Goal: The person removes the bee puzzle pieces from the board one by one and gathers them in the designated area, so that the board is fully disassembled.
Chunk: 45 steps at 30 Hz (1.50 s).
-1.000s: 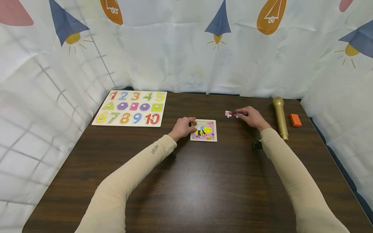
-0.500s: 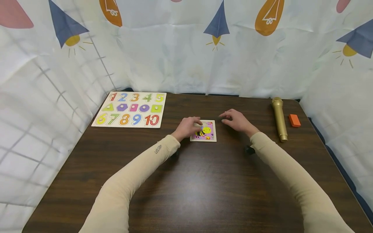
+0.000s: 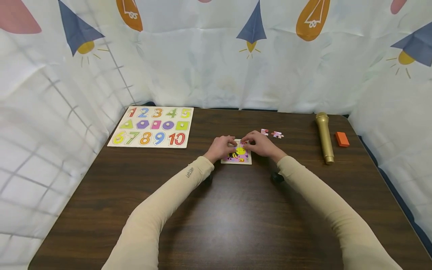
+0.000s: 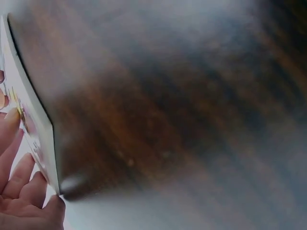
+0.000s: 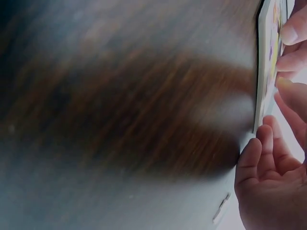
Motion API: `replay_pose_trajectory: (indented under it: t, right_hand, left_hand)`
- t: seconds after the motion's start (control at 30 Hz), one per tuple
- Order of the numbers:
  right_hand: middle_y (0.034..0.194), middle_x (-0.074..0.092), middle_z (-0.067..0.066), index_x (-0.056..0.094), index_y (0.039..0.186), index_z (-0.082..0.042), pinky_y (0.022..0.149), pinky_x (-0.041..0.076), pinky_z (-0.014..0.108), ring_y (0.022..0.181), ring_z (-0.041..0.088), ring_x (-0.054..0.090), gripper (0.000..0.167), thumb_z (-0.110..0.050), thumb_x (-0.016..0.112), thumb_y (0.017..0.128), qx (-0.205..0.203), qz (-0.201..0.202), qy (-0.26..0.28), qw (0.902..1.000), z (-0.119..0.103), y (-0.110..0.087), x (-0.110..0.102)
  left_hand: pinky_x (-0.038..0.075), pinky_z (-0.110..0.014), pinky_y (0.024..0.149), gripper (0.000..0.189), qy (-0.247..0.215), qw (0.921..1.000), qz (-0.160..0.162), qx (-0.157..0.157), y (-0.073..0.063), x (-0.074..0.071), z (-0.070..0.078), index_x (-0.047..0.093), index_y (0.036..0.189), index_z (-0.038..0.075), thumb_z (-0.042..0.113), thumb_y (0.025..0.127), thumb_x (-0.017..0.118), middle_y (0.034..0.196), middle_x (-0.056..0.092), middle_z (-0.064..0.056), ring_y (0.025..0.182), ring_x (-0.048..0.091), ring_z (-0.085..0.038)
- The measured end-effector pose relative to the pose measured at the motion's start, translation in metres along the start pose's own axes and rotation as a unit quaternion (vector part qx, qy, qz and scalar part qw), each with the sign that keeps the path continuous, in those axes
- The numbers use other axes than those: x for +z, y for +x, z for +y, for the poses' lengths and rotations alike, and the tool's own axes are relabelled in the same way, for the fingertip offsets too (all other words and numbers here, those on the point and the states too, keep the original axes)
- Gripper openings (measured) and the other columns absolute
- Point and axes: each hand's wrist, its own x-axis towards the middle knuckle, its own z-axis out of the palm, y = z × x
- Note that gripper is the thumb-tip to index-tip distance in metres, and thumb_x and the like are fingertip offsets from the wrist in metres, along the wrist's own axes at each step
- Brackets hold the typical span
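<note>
A small square jigsaw puzzle (image 3: 241, 159) with a bee on pink in a pale wooden frame lies mid-table. My left hand (image 3: 220, 147) holds it at its left side, thumb over the picture; in the left wrist view, other fingers (image 4: 21, 177) curl at the frame's edge. From the right, my right hand (image 3: 261, 144) reaches over the upper right corner. Its thumb and index finger pinch at a small pink puzzle piece (image 3: 243, 142), mostly hidden by the fingertips. Both hands' fingertips come close together over the picture in the right wrist view.
Two loose pink pieces, a left one (image 3: 264, 132) and a right one (image 3: 278, 134), lie behind the right hand. A number-and-shape board (image 3: 135, 129) is at the back left. To the right are a gold microphone-shaped tube (image 3: 325, 138) and an orange block (image 3: 342, 139).
My right hand has moved left from beside the loose pieces to the puzzle, uncovering them. The left hand has shifted slightly right, further over the puzzle.
</note>
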Motion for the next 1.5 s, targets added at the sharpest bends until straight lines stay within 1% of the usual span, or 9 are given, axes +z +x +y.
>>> replay_pose_trajectory:
  t: [0.13, 0.2, 0.3, 0.7, 1.07, 1.2, 1.37, 1.5]
  right_hand:
    - [0.12, 0.059, 0.016, 0.072, 0.112, -0.005, 0.093, 0.044, 0.048, 0.112, 0.031, 0.051, 0.021, -0.013, 0.066, 0.093, -0.007, 0.002, 0.007, 1.0, 0.0006, 0.0003, 0.0017]
    - [0.119, 0.059, 0.016, 0.072, 0.11, -0.004, 0.093, 0.044, 0.048, 0.112, 0.032, 0.05, 0.019, -0.012, 0.066, 0.093, -0.015, 0.002, 0.007, 0.9999, 0.0007, 0.0002, 0.0023]
    - [0.119, 0.058, 0.017, 0.072, 0.107, -0.004, 0.091, 0.044, 0.048, 0.112, 0.032, 0.049, 0.017, -0.011, 0.066, 0.093, -0.016, 0.001, 0.005, 0.9999, 0.0001, -0.0001, 0.0028]
    - [0.12, 0.054, 0.015, 0.073, 0.103, -0.006, 0.091, 0.043, 0.045, 0.11, 0.03, 0.046, 0.014, -0.014, 0.068, 0.092, 0.024, -0.005, -0.005, 0.9997, -0.0013, 0.0039, 0.0065]
    - [0.122, 0.052, 0.015, 0.072, 0.102, -0.007, 0.094, 0.042, 0.046, 0.111, 0.03, 0.045, 0.012, -0.013, 0.067, 0.093, 0.037, -0.009, 0.0, 0.9993, -0.0044, 0.003, 0.0058]
    - [0.123, 0.052, 0.016, 0.072, 0.103, -0.006, 0.095, 0.042, 0.047, 0.112, 0.031, 0.045, 0.013, -0.012, 0.066, 0.093, 0.031, -0.01, 0.001, 0.9995, -0.0043, 0.0029, 0.0058]
    - [0.123, 0.052, 0.017, 0.072, 0.105, -0.005, 0.094, 0.042, 0.047, 0.112, 0.031, 0.045, 0.015, -0.012, 0.066, 0.093, 0.02, -0.011, -0.001, 0.9997, -0.0036, 0.0016, 0.0059]
    - [0.123, 0.052, 0.017, 0.072, 0.105, -0.004, 0.094, 0.042, 0.048, 0.112, 0.032, 0.045, 0.015, -0.01, 0.066, 0.093, 0.02, -0.012, 0.007, 0.9997, -0.0036, 0.0014, 0.0052]
  left_hand:
    - [0.031, -0.039, 0.113, 0.024, -0.007, 1.0, 0.003, -0.006, 0.0002, 0.0016, -0.0011, 0.073, 0.113, 0.005, 0.014, 0.09, 0.068, 0.139, 0.056, -0.006, 0.138, 0.041, -0.023]
    - [0.032, -0.039, 0.113, 0.024, -0.012, 0.9999, 0.006, -0.01, 0.0004, 0.002, -0.0012, 0.073, 0.112, 0.005, 0.014, 0.09, 0.069, 0.139, 0.057, -0.005, 0.138, 0.042, -0.023]
    - [0.032, -0.039, 0.113, 0.023, -0.012, 0.9998, 0.008, -0.013, 0.0004, 0.0024, -0.0008, 0.074, 0.111, 0.006, 0.014, 0.09, 0.069, 0.138, 0.058, -0.005, 0.137, 0.042, -0.023]
    - [0.034, -0.038, 0.112, 0.021, -0.017, 0.9995, 0.019, -0.017, -0.0016, 0.0026, 0.0011, 0.074, 0.109, 0.005, 0.012, 0.089, 0.07, 0.137, 0.058, -0.006, 0.137, 0.043, -0.023]
    - [0.032, -0.039, 0.113, 0.022, -0.008, 0.9997, 0.014, -0.016, -0.0014, 0.0017, 0.0015, 0.074, 0.11, 0.006, 0.014, 0.09, 0.07, 0.138, 0.058, -0.005, 0.137, 0.043, -0.023]
    - [0.032, -0.038, 0.113, 0.022, -0.008, 0.9997, 0.012, -0.018, -0.0018, 0.0014, 0.0018, 0.073, 0.111, 0.005, 0.013, 0.09, 0.07, 0.138, 0.057, -0.005, 0.137, 0.042, -0.022]
    - [0.031, -0.038, 0.113, 0.022, -0.009, 0.9997, 0.012, -0.018, -0.0023, 0.0013, 0.003, 0.073, 0.11, 0.005, 0.013, 0.09, 0.07, 0.138, 0.057, -0.006, 0.138, 0.042, -0.023]
    - [0.032, -0.038, 0.113, 0.022, -0.01, 0.9997, 0.011, -0.02, -0.0023, 0.0018, 0.003, 0.073, 0.11, 0.005, 0.013, 0.09, 0.069, 0.139, 0.057, -0.005, 0.138, 0.042, -0.022]
